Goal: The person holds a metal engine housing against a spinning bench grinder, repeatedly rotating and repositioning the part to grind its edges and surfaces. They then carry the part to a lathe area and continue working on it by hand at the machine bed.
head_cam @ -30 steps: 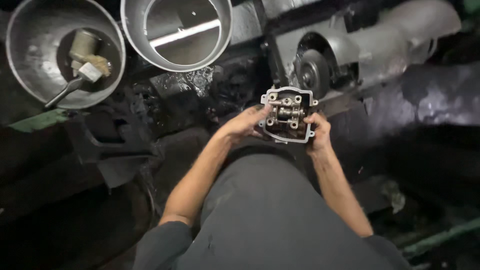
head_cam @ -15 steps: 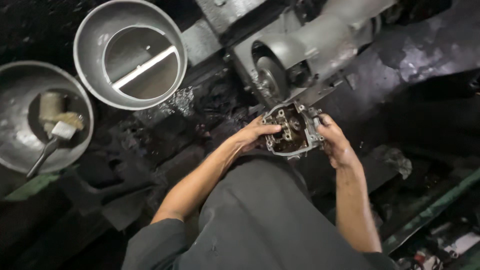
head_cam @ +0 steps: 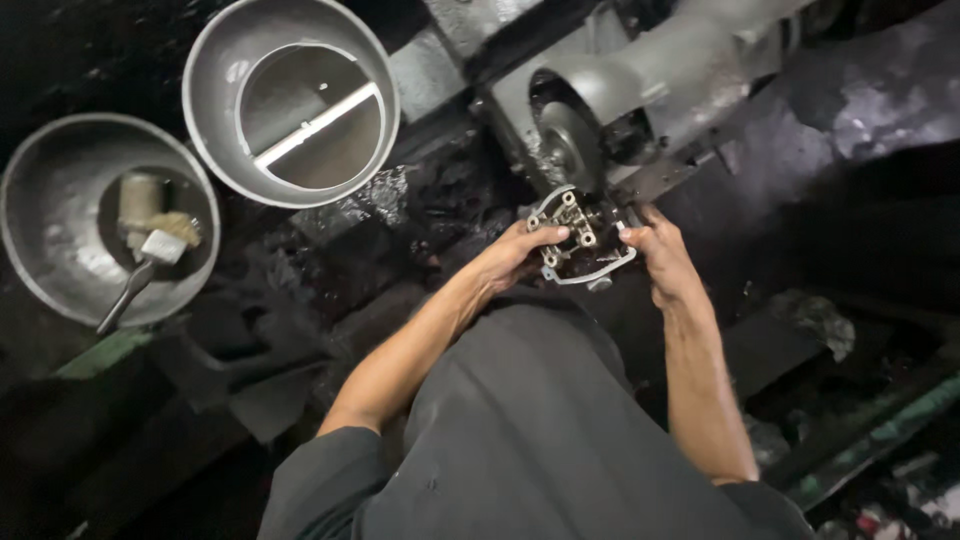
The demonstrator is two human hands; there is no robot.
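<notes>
A greasy metal engine part (head_cam: 582, 240) with a grey gasket rim and several bolt posts is held over my lap. My left hand (head_cam: 515, 255) grips its left side, thumb across the top edge. My right hand (head_cam: 657, 255) clasps its right side. Just beyond the part sits a large grey engine casing (head_cam: 640, 90) with a round opening (head_cam: 570, 145). My dark-trousered knee (head_cam: 530, 400) fills the lower middle of the view.
Two round metal basins stand at the upper left: one (head_cam: 215, 150) with a bar across it, the other (head_cam: 45, 270) holding a brush (head_cam: 140, 275) and a small can. The floor is black and oily. A green rail (head_cam: 880, 420) runs at the lower right.
The engine part has shifted slightly left and nearer the casing's round opening. The view has swung, so the basins sit further right and the casing looms closer.
</notes>
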